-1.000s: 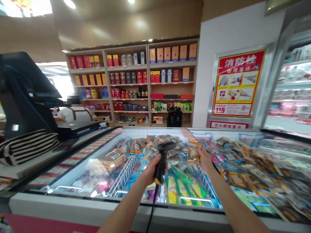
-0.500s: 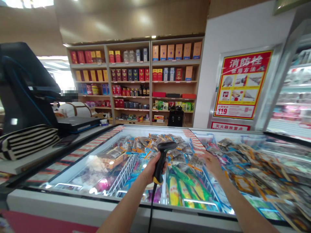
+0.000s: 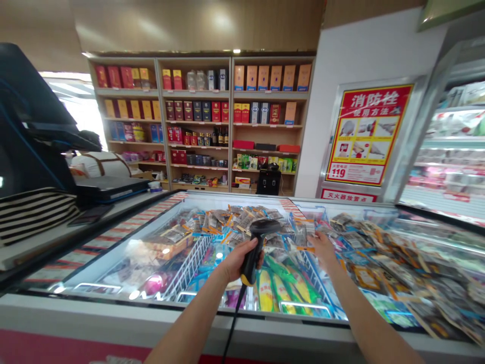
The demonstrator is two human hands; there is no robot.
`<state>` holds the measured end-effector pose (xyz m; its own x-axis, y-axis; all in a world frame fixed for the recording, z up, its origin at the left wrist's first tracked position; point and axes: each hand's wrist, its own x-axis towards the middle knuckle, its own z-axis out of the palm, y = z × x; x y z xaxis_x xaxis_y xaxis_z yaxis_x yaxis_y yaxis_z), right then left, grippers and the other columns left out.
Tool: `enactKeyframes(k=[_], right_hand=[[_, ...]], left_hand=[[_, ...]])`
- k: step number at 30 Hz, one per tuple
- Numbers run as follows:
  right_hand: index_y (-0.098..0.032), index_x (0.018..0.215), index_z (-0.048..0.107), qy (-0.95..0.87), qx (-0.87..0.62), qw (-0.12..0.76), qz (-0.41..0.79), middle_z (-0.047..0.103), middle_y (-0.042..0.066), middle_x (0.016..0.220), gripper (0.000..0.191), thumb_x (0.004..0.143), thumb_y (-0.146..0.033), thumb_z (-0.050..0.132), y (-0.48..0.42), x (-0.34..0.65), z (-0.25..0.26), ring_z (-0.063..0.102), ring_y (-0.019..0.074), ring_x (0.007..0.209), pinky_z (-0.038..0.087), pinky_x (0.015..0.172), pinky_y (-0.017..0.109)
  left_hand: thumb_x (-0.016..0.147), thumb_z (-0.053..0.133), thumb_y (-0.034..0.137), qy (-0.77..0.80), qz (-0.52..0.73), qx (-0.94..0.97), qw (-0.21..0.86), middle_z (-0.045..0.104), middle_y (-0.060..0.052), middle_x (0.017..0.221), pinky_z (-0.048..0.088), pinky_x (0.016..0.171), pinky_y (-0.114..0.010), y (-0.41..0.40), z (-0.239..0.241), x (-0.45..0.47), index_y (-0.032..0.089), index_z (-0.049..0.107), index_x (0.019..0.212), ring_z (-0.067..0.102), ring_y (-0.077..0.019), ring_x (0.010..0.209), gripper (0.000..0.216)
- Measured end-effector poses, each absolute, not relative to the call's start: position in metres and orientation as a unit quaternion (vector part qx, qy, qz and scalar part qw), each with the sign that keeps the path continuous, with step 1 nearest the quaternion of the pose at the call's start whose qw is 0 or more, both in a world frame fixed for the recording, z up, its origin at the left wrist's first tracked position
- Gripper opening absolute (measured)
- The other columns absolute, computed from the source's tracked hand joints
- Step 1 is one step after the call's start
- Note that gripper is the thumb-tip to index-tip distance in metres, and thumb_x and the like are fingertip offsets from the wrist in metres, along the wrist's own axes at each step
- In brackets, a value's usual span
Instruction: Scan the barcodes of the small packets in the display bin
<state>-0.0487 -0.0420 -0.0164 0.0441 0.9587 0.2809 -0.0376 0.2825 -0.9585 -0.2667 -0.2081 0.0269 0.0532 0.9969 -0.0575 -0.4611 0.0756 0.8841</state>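
Note:
My left hand is wrapped round the grip of a black and yellow barcode scanner, whose head points right over the chest freezer. From the scanner's base a black cord runs down toward me. Just right of the scanner head, my right hand pinches the edge of a small clear food packet with orange trim. Similar packets lie in a loose pile beyond the scanner. A larger heap of packets spreads to the right of my right hand. Bagged corn cobs show below, between my forearms.
The freezer's front rim runs across before me, with white wire baskets inside. On the left are a dark checkout machine, a striped pouch and a phone. Shelves of boxed goods stand behind.
My view has shifted slightly. My right hand, blurred before, has moved a little left toward the scanner head, and the packet in its fingers now shows clearly. My left hand keeps the scanner.

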Motion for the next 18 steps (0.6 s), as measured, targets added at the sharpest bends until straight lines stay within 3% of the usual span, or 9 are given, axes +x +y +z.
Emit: enactKeyframes(k=[5, 12, 18], right_hand=[[-0.023, 0.088, 0.056, -0.449, -0.358, 0.618, 0.537, 0.068, 0.001, 0.082, 0.034, 0.055, -0.032, 0.059, -0.032, -0.041, -0.002, 0.064, 0.0198, 0.067, 0.051, 0.057, 0.031], [-0.027, 0.094, 0.057, -0.411, -0.344, 0.654, 0.534, 0.068, -0.004, 0.080, 0.038, 0.056, -0.028, 0.062, -0.017, -0.028, -0.004, 0.064, 0.0161, 0.064, 0.049, 0.053, 0.026], [-0.022, 0.085, 0.058, -0.339, -0.329, 0.673, 0.569, 0.066, -0.004, 0.069, 0.032, 0.054, -0.028, 0.067, -0.002, -0.024, -0.005, 0.061, 0.0159, 0.060, 0.051, 0.056, 0.029]], left_hand=[[0.070, 0.065, 0.038, 0.380, 0.592, 0.362, 0.611, 0.059, -0.002, 0.057, 0.042, 0.049, -0.020, -0.184, 0.040, -0.259, 0.013, 0.054, 0.072, 0.054, -0.0093, 0.048, 0.027], [0.064, 0.063, 0.043, 0.346, 0.603, 0.410, 0.590, 0.056, -0.001, 0.053, 0.035, 0.044, -0.020, -0.133, 0.040, -0.244, 0.014, 0.052, 0.069, 0.049, -0.0081, 0.043, 0.032], [0.060, 0.066, 0.050, 0.328, 0.543, 0.472, 0.612, 0.057, 0.000, 0.054, 0.032, 0.043, -0.021, -0.138, 0.023, -0.232, 0.015, 0.053, 0.079, 0.049, -0.0091, 0.043, 0.042]])
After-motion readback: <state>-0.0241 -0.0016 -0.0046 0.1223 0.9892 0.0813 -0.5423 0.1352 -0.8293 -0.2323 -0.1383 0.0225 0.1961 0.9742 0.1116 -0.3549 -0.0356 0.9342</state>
